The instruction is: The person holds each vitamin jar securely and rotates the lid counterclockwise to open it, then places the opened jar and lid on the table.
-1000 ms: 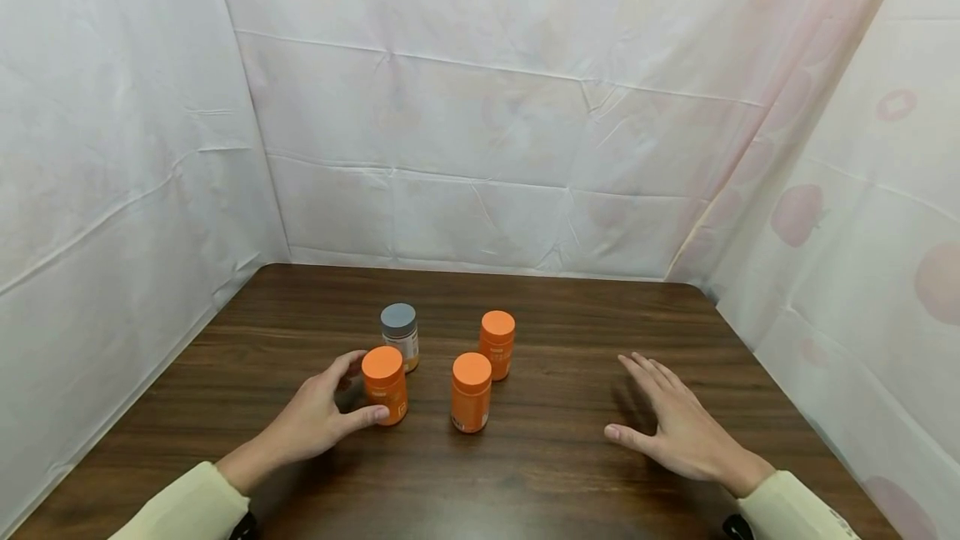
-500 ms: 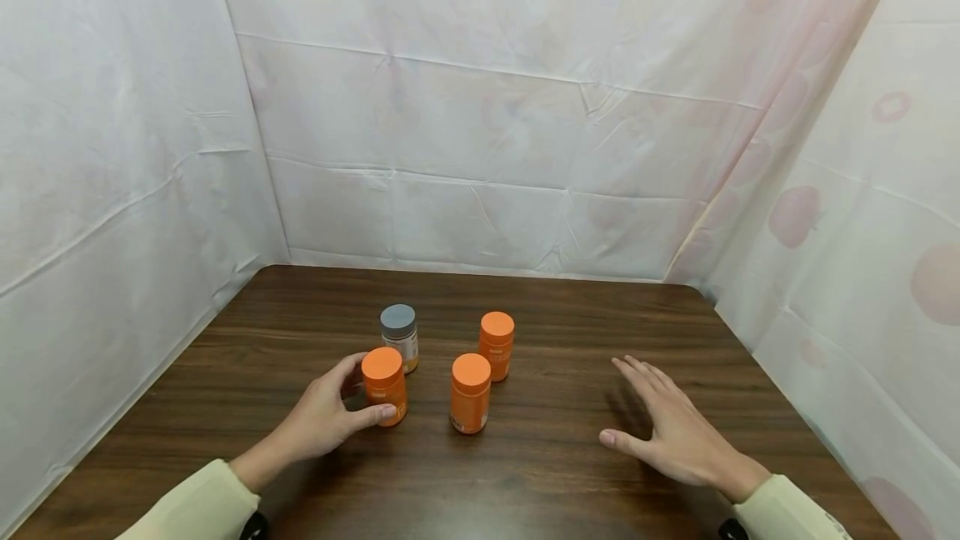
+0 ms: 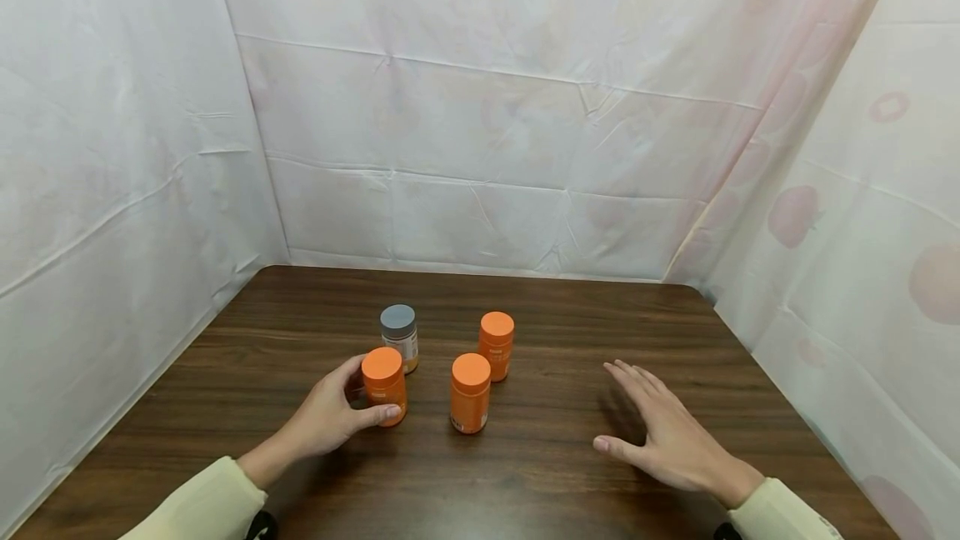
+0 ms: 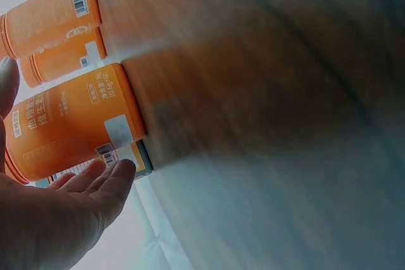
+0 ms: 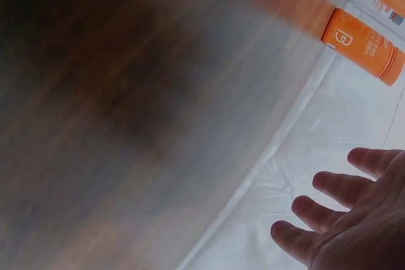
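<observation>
In the head view, the left hand's [image 3: 326, 419] fingertips are hidden behind the nearest-left orange bottle [image 3: 383, 386], so their contact cannot be told. That bottle covers part of the grey-capped bottle [image 3: 399, 334]; the middle orange bottle [image 3: 470, 394] overlaps the rear orange bottle [image 3: 497, 342]. Label print is too small to read there. The lower edge cuts off both sleeves [image 3: 202, 504]. In both wrist views the surface [image 4: 266, 112] blurs, and the frame crops the right hand [image 5: 367, 229].
</observation>
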`<state>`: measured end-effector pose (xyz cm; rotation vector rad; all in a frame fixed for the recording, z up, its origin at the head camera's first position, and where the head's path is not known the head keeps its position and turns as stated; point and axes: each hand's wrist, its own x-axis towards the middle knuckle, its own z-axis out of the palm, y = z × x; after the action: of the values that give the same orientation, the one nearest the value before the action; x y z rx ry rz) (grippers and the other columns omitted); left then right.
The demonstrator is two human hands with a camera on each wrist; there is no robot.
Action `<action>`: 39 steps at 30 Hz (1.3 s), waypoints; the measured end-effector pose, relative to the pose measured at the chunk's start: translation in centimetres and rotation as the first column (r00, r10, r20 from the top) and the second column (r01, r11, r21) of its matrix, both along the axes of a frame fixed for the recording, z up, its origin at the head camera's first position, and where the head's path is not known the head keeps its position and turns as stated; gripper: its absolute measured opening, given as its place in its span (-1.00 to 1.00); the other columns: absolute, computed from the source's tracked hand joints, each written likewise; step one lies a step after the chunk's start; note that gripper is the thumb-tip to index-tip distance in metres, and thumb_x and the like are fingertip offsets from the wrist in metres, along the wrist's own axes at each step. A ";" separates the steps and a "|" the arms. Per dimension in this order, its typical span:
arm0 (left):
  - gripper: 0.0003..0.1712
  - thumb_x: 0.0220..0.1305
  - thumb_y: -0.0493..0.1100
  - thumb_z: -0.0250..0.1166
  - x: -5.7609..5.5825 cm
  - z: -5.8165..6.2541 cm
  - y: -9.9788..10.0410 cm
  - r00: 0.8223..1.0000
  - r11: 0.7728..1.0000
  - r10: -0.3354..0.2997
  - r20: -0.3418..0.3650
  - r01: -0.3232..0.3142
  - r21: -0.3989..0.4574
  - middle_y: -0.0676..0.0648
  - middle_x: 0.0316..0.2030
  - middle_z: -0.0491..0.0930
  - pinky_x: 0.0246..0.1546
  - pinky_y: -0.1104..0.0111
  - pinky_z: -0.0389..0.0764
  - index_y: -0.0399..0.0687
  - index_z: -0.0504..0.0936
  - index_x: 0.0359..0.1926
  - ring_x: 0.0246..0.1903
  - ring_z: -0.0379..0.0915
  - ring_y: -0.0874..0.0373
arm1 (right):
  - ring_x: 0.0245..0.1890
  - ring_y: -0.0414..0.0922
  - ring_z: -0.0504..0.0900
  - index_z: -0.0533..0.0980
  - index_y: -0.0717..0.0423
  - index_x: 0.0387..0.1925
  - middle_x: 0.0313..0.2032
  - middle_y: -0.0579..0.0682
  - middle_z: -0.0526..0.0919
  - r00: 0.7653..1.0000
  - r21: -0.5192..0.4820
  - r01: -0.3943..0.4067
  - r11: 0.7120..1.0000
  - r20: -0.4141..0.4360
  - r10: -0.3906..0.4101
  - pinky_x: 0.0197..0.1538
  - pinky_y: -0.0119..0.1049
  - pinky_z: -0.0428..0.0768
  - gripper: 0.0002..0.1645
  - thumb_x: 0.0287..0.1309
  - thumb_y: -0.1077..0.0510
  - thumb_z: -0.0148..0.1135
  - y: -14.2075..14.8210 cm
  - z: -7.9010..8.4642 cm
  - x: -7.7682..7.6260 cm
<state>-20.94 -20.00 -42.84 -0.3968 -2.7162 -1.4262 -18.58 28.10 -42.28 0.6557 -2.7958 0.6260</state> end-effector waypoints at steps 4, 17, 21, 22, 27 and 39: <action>-0.05 0.08 0.08 0.61 0.0 0.0 0.2 1.000 1.000 -0.004 0.013 0.004 0.007 -0.12 0.21 0.57 0.17 -0.07 0.52 -0.10 0.39 0.40 0.15 0.55 -0.08 | 0.50 0.27 0.14 0.08 -0.21 0.60 0.55 0.05 0.17 1.000 -0.016 -0.012 1.000 -0.002 0.012 0.25 0.44 0.26 0.13 0.15 -0.35 0.41 -0.2 -0.1 0.1; -0.17 0.06 0.00 0.63 0.1 0.2 0.6 0.999 0.999 -0.019 0.036 0.017 0.047 -0.10 0.09 0.64 0.10 0.00 0.57 -0.15 0.48 0.31 0.05 0.59 0.03 | 0.49 0.13 0.19 0.10 -0.25 0.59 0.54 -0.01 0.19 0.999 -0.039 -0.040 0.998 -0.001 0.040 0.24 0.36 0.35 0.13 0.12 -0.34 0.45 -0.9 -0.4 0.5; -0.21 0.09 -0.01 0.61 0.0 0.0 0.5 0.999 0.998 -0.029 0.041 0.026 0.056 -0.09 0.08 0.64 0.09 0.02 0.57 -0.16 0.50 0.29 0.04 0.59 0.05 | 0.49 0.15 0.19 0.10 -0.24 0.59 0.54 -0.01 0.19 0.999 -0.039 -0.041 0.998 0.003 0.041 0.25 0.37 0.34 0.13 0.12 -0.35 0.44 -1.0 -0.2 0.5; -0.22 0.10 -0.02 0.61 0.1 0.0 0.5 0.999 0.998 -0.030 0.042 0.028 0.061 -0.10 0.08 0.64 0.09 0.03 0.57 -0.16 0.50 0.28 0.04 0.59 0.04 | 0.49 0.17 0.19 0.10 -0.23 0.59 0.54 0.00 0.19 0.999 -0.038 -0.043 0.998 0.003 0.043 0.24 0.38 0.34 0.13 0.13 -0.35 0.44 -1.0 -0.2 0.5; -0.25 0.10 -0.05 0.61 -0.1 -0.1 0.7 0.997 0.997 -0.013 0.073 0.007 0.077 -0.10 0.07 0.65 0.10 0.03 0.57 -0.18 0.51 0.26 0.04 0.60 0.04 | 0.48 0.19 0.20 0.10 -0.21 0.60 0.54 0.03 0.19 0.999 -0.039 -0.052 0.998 -0.009 0.052 0.23 0.39 0.34 0.11 0.15 -0.34 0.42 -1.0 -0.2 0.6; -0.35 0.15 -0.09 0.57 0.0 -0.3 1.0 0.995 0.997 0.012 0.102 -0.020 0.077 -0.09 0.06 0.66 0.08 0.06 0.60 -0.18 0.56 0.22 0.03 0.61 0.04 | 0.49 0.14 0.20 0.10 -0.22 0.59 0.53 0.01 0.20 0.999 -0.049 -0.049 0.998 -0.002 0.049 0.24 0.37 0.35 0.12 0.13 -0.34 0.44 -1.2 -0.1 0.9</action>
<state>-20.98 -18.98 -43.11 -0.3050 -2.7236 -1.5838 -17.67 26.87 -42.38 0.7168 -2.7618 0.7005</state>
